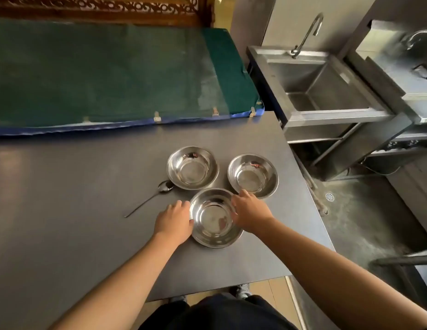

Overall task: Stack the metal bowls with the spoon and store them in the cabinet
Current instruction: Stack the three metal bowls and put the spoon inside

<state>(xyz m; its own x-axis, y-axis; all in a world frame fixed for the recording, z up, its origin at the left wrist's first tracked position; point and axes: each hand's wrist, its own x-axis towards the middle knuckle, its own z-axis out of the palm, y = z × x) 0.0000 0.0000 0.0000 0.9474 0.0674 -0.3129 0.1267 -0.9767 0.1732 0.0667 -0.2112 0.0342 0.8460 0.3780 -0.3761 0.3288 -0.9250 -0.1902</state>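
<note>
Three shiny metal bowls stand in a triangle on the dark grey table (pixel 64 198). The near bowl (pixel 215 220) is gripped at its rim from both sides: my left hand (pixel 174 222) on its left edge, my right hand (pixel 249 211) on its right edge. The far left bowl (pixel 192 167) and the far right bowl (pixel 253 175) are empty and untouched. A long-handled metal spoon (pixel 157 192) lies on the table left of the bowls, its head next to the far left bowl. No cabinet is visible.
A green mat with a blue edge (pixel 100 75) covers the far part of the table. A steel sink (pixel 319 84) with a tap stands to the right, beyond the table's right edge. The floor with a drain (pixel 329 196) lies below it.
</note>
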